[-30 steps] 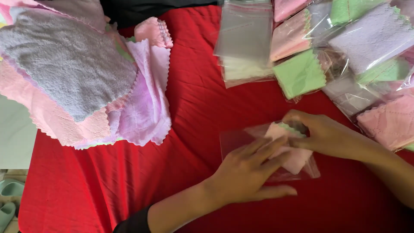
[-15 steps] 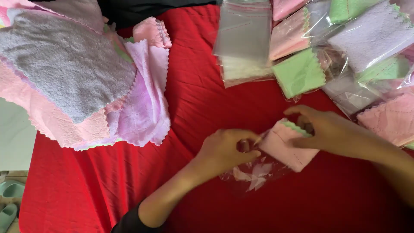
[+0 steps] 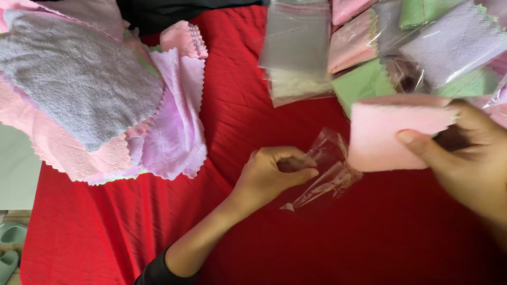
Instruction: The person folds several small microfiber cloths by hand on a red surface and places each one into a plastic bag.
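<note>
While the left hand (image 3: 269, 174) pinches a crumpled clear plastic bag (image 3: 326, 168) between thumb and curled fingers (image 3: 296, 158), bag low over the red cloth (image 3: 237, 121), the right hand (image 3: 465, 153) grips a folded pink cloth (image 3: 391, 132), thumb on top, just right of the bag. Beyond: bagged cloths (image 3: 422, 47) in green, pink and lilac, top right. Far left: loose heap of grey, pink and lilac cloths (image 3: 90, 100).

left arm: black sleeve (image 3: 158, 269) at elbow | forearms bare | hands ungloved
</note>
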